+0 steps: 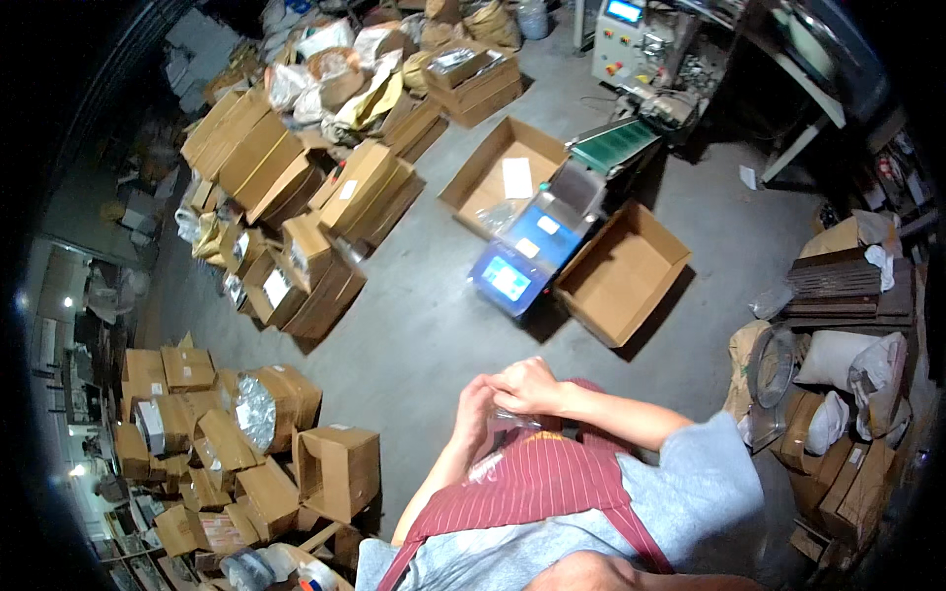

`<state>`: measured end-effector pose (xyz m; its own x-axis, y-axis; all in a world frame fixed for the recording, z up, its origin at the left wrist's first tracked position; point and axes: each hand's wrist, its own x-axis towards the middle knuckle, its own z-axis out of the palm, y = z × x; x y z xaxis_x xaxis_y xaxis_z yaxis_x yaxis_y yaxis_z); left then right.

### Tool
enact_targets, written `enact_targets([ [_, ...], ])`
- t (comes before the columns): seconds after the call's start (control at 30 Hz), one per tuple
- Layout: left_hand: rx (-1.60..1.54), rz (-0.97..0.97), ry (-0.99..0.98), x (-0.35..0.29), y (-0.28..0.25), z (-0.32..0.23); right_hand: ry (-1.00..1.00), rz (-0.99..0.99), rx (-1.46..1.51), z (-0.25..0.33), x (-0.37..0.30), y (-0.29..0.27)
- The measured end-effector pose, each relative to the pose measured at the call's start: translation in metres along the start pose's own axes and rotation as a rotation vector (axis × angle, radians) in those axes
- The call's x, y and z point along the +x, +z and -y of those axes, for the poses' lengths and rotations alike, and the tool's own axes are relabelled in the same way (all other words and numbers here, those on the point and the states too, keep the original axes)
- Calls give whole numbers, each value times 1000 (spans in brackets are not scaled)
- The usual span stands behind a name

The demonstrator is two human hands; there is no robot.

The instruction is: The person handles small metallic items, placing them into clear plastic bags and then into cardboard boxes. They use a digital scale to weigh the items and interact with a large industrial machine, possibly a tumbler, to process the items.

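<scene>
My left hand (475, 406) and my right hand (529, 387) come together in front of my red striped apron (532, 483). The fingers of both are closed and meet at the tips. Just below them a small shiny, see-through thing (512, 418) shows in part; my hands cover the rest, and its kind is unclear. Ahead of my hands stands a blue machine (542, 236) with a lit screen (506, 279). An open cardboard box (626, 274) sits to its right, and another open box (483, 177), with a white sheet (516, 178) in it, to its left.
A green conveyor belt (616, 146) slopes from the blue machine up to a grey control cabinet (626, 49). Cardboard boxes (340, 468) are heaped at the left, with sacks (340, 74) behind. Sacks (847, 360) and a clear round tub (772, 364) stand at the right.
</scene>
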<state>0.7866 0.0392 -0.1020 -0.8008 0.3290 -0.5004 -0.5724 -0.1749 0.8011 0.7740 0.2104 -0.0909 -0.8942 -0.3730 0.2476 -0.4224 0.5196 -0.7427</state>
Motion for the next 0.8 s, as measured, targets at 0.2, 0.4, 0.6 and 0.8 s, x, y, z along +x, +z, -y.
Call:
enact_targets([
  [0.2,-216,-115,77,3,-157,-60,-373,-76,22,39,138,115],
  [0.4,-436,-101,-4,96,-205,-109,-480,93,-135,26,253,126],
  [0.6,-239,-120,82,246,-233,-212,-115,-56,-132,-45,387,99],
  [0.8,6,-133,173,387,-255,-336,173,52,62,-124,541,53],
])
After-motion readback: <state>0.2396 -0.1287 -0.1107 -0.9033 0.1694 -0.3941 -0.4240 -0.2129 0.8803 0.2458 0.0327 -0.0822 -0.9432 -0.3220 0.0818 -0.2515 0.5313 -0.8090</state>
